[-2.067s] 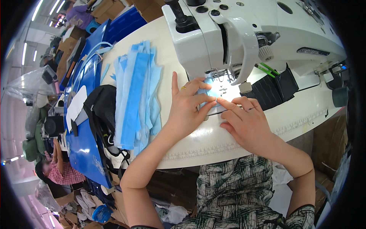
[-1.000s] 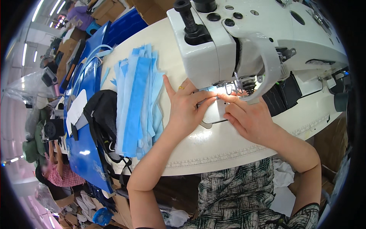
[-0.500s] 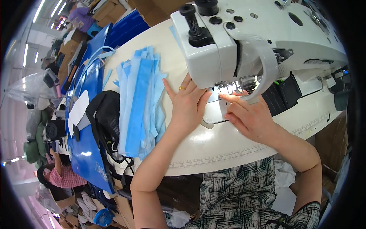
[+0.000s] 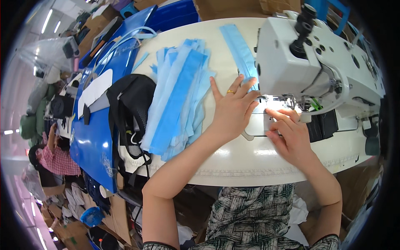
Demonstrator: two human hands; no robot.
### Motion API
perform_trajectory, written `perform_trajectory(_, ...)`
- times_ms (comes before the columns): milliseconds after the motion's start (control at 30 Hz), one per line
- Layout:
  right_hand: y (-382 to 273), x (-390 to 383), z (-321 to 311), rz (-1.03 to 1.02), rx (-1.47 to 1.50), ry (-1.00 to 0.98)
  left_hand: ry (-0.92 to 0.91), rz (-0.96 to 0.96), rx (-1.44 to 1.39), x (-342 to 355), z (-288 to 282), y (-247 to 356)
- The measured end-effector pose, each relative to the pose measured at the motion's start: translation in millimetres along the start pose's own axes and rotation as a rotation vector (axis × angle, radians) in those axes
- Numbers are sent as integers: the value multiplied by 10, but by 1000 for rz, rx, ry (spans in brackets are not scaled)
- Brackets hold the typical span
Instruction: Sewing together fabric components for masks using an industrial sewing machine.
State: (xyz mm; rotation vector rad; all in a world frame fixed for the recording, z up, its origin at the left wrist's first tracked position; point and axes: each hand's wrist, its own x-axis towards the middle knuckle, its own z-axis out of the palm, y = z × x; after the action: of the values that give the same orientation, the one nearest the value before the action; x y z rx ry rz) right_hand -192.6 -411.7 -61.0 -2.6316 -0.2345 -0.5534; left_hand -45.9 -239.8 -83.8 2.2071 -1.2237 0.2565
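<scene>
A white sewing machine [image 4: 287,54] stands on the table, its needle area brightly lit. Out from behind its head runs a light blue fabric strip [image 4: 238,43], lying flat on the tabletop. My left hand [image 4: 233,112], ringed on one finger, lies with fingers spread, its fingertips on the strip's near end left of the needle. Close by on the right, my right hand [image 4: 291,137] has its index finger stretched toward the presser foot [image 4: 290,101] and its thumb apart. Whatever fabric is under its fingertips is hard to make out in the glare.
A pile of blue fabric strips [image 4: 177,100] lies left of my left forearm. Beyond it are a black mesh bag [image 4: 131,108] and a blue surface [image 4: 93,143]. Black folded pieces [image 4: 324,125] rest by the machine's right side. Farther left sits a person in a checked shirt [image 4: 60,160].
The whole view has shifted, so machine and pile appear farther right. More of the blue strip behind the machine head shows now. Both hands stay by the needle.
</scene>
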Motion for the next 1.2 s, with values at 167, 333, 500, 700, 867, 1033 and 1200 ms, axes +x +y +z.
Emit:
perform_trajectory(167, -21, 33, -38, -35, -32, -22, 8, -19, 30, -13, -7, -11)
perform_trajectory(333, -34, 53, -31, -43, -34, -19, -14, -84, 53, -60, -145, -68)
perform_trajectory(500, -27, 51, -42, -44, -23, -26, -53, -108, 57, -110, -302, -126)
perform_trajectory(700, -25, 49, -50, -49, -26, -25, 2, -76, 42, -70, -270, -76)
perform_trajectory(867, -29, 42, -47, -43, -10, -12, -18, -103, 11, -15, -203, -107)
perform_trajectory(1033, -20, 18, -38, -21, -12, -20, 80, -124, -57, 37, -168, -126)
perform_trajectory(1200, 9, -7, -15, -16, -16, -14, 82, -259, 12, 35, -311, -287)
